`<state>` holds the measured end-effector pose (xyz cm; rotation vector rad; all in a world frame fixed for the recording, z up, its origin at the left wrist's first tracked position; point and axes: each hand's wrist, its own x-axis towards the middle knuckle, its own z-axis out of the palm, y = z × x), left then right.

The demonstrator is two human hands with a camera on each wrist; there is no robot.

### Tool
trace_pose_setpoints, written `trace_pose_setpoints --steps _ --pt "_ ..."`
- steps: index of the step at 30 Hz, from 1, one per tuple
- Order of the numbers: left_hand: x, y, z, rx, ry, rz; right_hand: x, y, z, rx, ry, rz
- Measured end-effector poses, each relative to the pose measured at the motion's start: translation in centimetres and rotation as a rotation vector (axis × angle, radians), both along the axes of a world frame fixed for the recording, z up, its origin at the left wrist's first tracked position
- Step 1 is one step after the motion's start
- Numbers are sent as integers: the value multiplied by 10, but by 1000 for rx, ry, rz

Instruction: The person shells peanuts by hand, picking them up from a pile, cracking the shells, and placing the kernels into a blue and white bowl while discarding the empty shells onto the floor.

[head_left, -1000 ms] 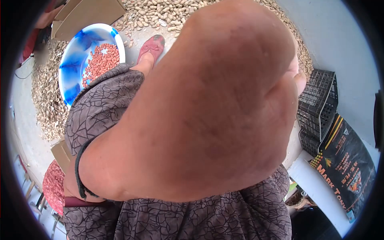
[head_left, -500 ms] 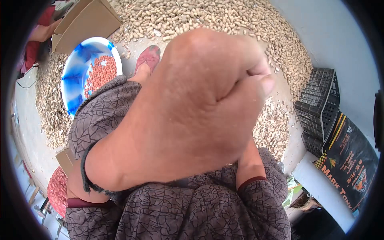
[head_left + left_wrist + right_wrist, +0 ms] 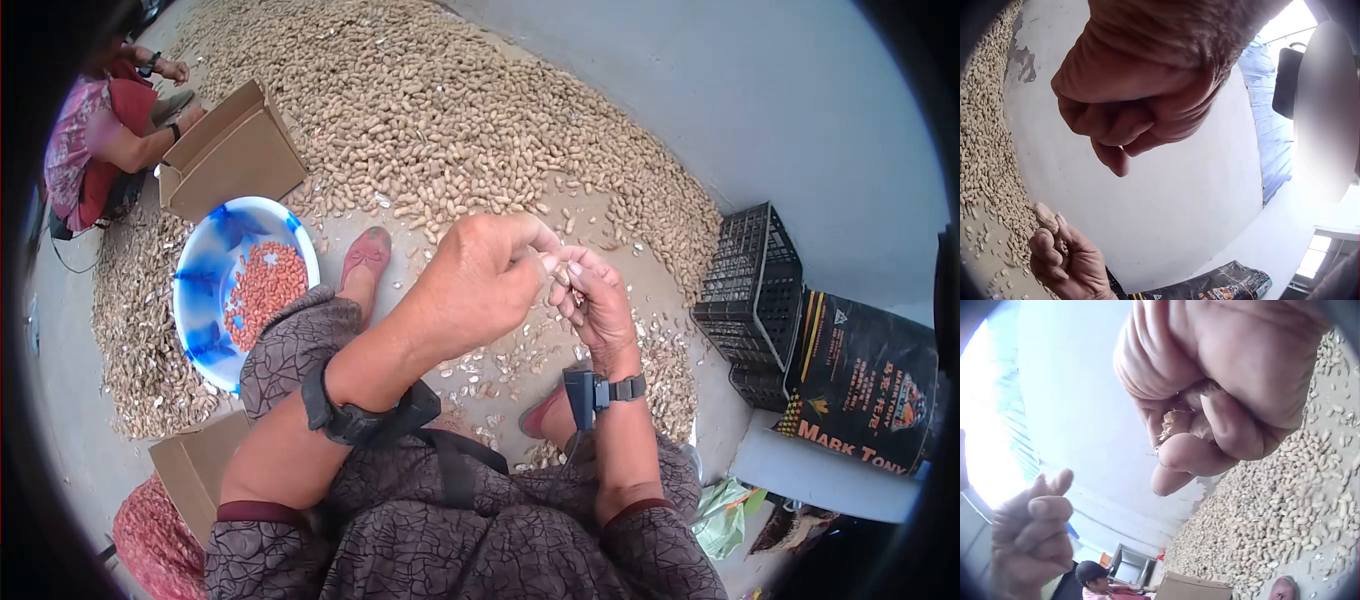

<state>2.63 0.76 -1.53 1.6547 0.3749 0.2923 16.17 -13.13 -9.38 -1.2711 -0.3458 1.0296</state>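
Note:
My right hand (image 3: 600,310) pinches a peanut pod (image 3: 1044,217) between thumb and fingers, in front of my lap. In the right wrist view a ragged piece of pale shell (image 3: 1175,423) shows between its curled fingers. My left hand (image 3: 490,285) is just beside it, thumb and forefinger close to the pod in the head view. From the left wrist, its fingers (image 3: 1116,125) look curled, with nothing visible between them; the inside of the palm is hidden. A blue and white basin (image 3: 195,290) with red shelled peanuts (image 3: 265,290) stands by my left leg.
A large heap of unshelled peanuts (image 3: 430,120) spreads ahead along the wall. Empty shells (image 3: 140,370) lie at left and between my feet. Cardboard box (image 3: 240,160) and another person (image 3: 120,140) are at far left; black crates (image 3: 745,280) and a printed bag (image 3: 860,380) at right.
My left hand has dropped from close before the head camera to beside the right hand. The right hand, hidden at first, now shows with a pod in it. More of the floor is in view.

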Motion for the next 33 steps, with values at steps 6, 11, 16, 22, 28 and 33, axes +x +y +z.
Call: trace_pose_setpoints --steps 6,11,16,22,28,33 --pt "-3 -3 7 147 -173 -141 -18 7 58 95 16 105" --pt "-5 -1 7 190 -234 -187 -26 2 86 98 86 177" --pt "-3 2 12 227 -199 -323 -32 -4 98 91 72 189" --pt "-1 -4 15 284 -301 -361 -37 -19 108 77 55 152" --pt "2 -12 2 594 -342 -226 -36 -23 112 10 -83 102" --pt "4 -20 2 677 -337 -171 -35 -24 112 13 -47 33"
